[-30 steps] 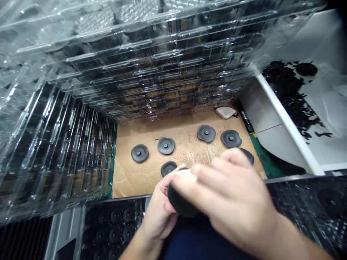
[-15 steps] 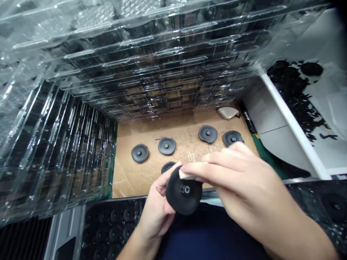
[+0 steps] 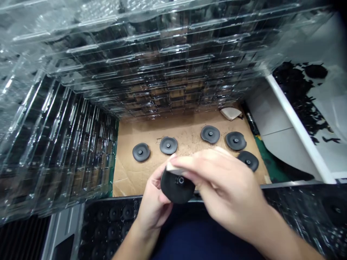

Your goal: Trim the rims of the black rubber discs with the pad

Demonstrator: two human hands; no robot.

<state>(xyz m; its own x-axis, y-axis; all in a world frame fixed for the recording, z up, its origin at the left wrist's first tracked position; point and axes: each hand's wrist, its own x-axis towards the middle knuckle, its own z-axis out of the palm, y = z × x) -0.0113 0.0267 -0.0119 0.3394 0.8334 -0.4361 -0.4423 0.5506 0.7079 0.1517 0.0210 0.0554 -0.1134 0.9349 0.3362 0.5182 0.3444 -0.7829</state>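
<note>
Over the cardboard sheet (image 3: 184, 126) on the counter, both hands have lifted the black rubber disc (image 3: 176, 187) a little higher and turned its middle hole toward the camera. That lets its face be looked over. Left hand (image 3: 154, 202) cups it from below, fingers curled on its edge. Right hand (image 3: 230, 195) reaches across, fingertips pinching a small pale piece (image 3: 173, 167) on top. Five more discs (image 3: 168, 145) lie flat behind.

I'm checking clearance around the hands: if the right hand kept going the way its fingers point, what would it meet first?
The right hand points left, fingertips already at the black disc held by the left hand. It would likely press into that disc first, then the left hand's fingers; depth is unclear.
</note>
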